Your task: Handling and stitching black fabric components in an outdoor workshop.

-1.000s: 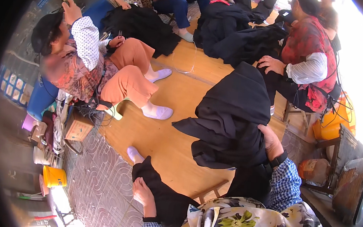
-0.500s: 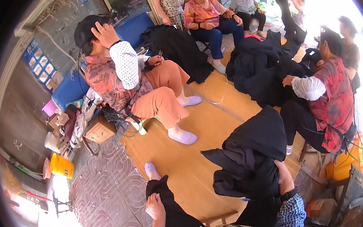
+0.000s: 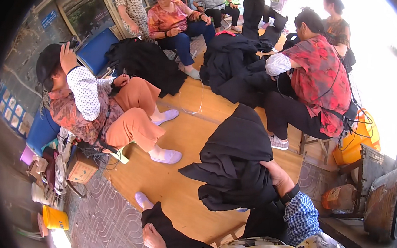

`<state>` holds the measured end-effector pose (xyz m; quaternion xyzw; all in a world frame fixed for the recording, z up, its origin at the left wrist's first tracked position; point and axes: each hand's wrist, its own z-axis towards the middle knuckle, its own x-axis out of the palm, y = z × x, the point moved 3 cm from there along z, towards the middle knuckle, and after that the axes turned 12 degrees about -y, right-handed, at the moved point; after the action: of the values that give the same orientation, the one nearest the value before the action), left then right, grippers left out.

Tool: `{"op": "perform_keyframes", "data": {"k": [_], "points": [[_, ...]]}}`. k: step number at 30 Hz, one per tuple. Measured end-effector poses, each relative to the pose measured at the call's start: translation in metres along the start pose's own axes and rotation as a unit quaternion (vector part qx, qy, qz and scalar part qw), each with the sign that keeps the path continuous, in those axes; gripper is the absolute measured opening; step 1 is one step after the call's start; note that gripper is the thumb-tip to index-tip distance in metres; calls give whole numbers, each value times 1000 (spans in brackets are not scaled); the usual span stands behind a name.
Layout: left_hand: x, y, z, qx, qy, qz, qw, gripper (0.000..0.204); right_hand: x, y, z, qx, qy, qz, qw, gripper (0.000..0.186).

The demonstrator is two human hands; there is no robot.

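Note:
My right hand (image 3: 277, 177) is closed on a bundled black garment (image 3: 240, 150), gripping its right edge above my lap. The cloth hangs in loose folds, with a corner pointing left, so its exact kind does not show. At the lower left, my left hand (image 3: 153, 238) lies against my black-trousered knee (image 3: 157, 216), its fingers loosely extended and nothing visible in them. A checked blue sleeve (image 3: 302, 216) and a dark wristband are on my right arm.
Orange-brown boards (image 3: 183, 141) cover the ground. Black garments are heaped on them ahead (image 3: 235, 66) and farther left (image 3: 142, 66). Seated people surround them; the person at left holds small snips. A yellow bucket (image 3: 56, 217) stands left, wooden furniture (image 3: 383, 199) right.
The view has swung to the right, shifting the scene leftward. My right hand still grips the black garment, and my left hand stays at my knee.

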<state>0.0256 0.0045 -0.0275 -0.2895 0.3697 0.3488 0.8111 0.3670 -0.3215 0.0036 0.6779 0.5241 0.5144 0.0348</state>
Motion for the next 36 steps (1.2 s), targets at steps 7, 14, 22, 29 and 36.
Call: {"op": "perform_keyframes", "data": {"k": [7,14,22,29,36], "points": [[-27,5,3,-22,-24,-15,999,17,-2,-3,0,7,17,13,1000,51],[-27,-1,3,-52,-6,-17,999,19,-1,-5,3,1,3,-24,1000,50],[-18,-3,11,-27,-19,-35,999,19,6,-13,8,12,-22,-50,998,54],[-20,5,16,-24,-28,-44,998,18,19,-17,4,-2,-9,-57,998,54],[-22,2,19,-26,-36,-44,998,18,19,-16,9,-5,-9,-59,998,52]]}}
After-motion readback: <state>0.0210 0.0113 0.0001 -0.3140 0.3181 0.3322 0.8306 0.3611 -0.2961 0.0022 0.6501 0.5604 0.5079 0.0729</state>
